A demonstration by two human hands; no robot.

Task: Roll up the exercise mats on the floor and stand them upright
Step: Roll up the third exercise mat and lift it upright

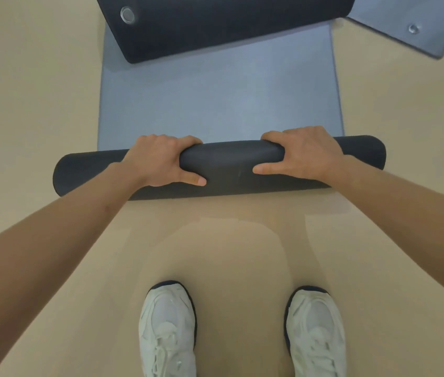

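Observation:
A grey-blue exercise mat (221, 104) lies flat on the beige floor, its near end wound into a dark roll (231, 164) that lies crosswise in front of me. My left hand (161, 161) grips the roll left of its middle, fingers curled over the far side and thumb on the near side. My right hand (305, 153) grips it right of the middle in the same way. A dark mat (229, 25) lies across the far end of the grey-blue one. Another grey-blue mat (416, 20) shows at the top right.
My two white sneakers (168, 330) stand on the beige floor (25, 91) just behind the roll. Metal eyelets (127, 14) sit near the corners of the far mats. Bare floor stretches to the left and right of the mats.

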